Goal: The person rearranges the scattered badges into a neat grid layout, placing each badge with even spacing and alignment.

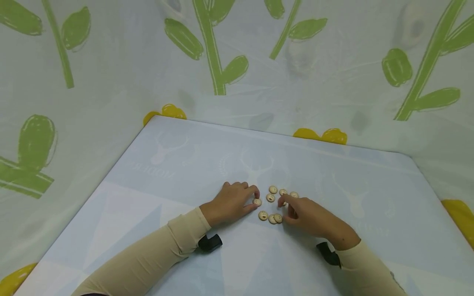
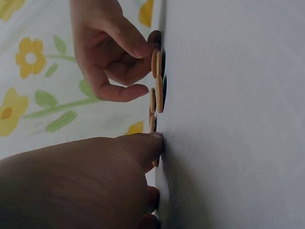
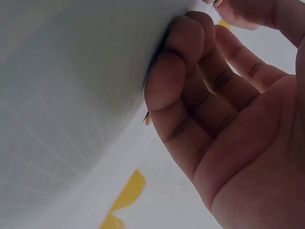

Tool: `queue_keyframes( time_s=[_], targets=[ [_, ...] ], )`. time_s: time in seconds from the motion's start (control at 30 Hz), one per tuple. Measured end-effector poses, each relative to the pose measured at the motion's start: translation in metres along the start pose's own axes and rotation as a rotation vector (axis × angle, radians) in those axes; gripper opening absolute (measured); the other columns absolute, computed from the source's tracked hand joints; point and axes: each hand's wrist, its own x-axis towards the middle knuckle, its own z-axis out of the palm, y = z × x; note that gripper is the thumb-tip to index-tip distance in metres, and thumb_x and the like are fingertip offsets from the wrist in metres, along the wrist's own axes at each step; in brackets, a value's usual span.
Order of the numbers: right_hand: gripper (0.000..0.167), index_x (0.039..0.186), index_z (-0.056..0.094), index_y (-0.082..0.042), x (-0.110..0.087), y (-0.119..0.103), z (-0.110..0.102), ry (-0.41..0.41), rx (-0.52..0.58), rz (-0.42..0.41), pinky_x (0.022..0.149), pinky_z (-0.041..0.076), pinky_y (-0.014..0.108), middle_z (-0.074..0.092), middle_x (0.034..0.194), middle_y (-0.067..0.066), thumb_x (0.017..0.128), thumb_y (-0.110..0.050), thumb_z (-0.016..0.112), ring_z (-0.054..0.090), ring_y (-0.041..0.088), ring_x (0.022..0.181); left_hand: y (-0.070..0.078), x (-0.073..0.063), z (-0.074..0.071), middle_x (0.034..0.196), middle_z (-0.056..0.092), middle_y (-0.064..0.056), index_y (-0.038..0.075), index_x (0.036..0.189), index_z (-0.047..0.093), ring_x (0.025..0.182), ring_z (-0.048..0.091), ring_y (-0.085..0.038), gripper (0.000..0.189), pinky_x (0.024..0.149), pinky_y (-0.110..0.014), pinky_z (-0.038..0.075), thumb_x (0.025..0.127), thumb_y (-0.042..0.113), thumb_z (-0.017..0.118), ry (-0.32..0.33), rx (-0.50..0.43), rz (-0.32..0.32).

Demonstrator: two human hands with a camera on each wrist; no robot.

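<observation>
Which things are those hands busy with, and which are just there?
Part of the job, it seems:
left hand, pinching one wooden disc
right hand, over and near other discs

Just there:
leafy backdrop
patterned table cover, underneath
black wrist piece by the left sleeve

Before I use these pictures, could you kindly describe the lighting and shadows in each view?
Head view: even light, soft shadows on the tabletop; left wrist view: dimmer, the left hand dark, with a shadow beside it; right wrist view: also dim, shadowed near the right hand.
</observation>
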Motion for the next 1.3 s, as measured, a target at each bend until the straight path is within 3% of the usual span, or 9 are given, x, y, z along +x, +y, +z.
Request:
queue_keyframes(
  time_s=[0.3, 0.77, 1.3],
  targets=[
    [0.026, 0.114, 0.059, -0.019, -0.0054, -0.0006, 0.0013, -0.023, 0.009, -0.046, 0.061, 0.044, 0.023, 0.056, 0.074, -0.01, 0.091, -0.013, 0.069, 0.049, 0.003, 0.063, -0.0019, 0.0009, 0.003, 0.091, 0.063, 0.006, 0.027, 0.115, 0.063, 0.083, 0.06, -0.014, 0.024, 0.072, -0.034, 0.039, 0.098, 0.044, 0.062, 0.005, 0.018, 0.023],
    [0.032, 0.111, 0.061, -0.023, -0.0046, -0.0007, 0.0056, -0.021, -0.03, -0.104, 0.062, 0.043, 0.022, 0.054, 0.072, -0.012, 0.085, -0.018, 0.078, 0.049, 0.001, 0.064, -0.0013, 0.0012, 0.0007, 0.094, 0.064, 0.006, 0.028, 0.116, 0.062, 0.085, 0.06, -0.013, 0.025, 0.073, -0.034, 0.04, 0.098, 0.044, 0.061, -0.008, 0.015, 0.006],
    [0.021, 0.105, 0.063, -0.022, -0.0023, -0.006, 0.0085, -0.014, -0.036, -0.048, 0.059, 0.043, 0.022, 0.054, 0.068, -0.013, 0.09, -0.015, 0.074, 0.048, 0.002, 0.061, -0.0012, -0.0002, -0.0005, 0.094, 0.064, 0.005, 0.026, 0.115, 0.063, 0.084, 0.06, -0.015, 0.024, 0.072, -0.035, 0.04, 0.098, 0.043, 0.062, -0.002, -0.004, 0.015]
  ],
)
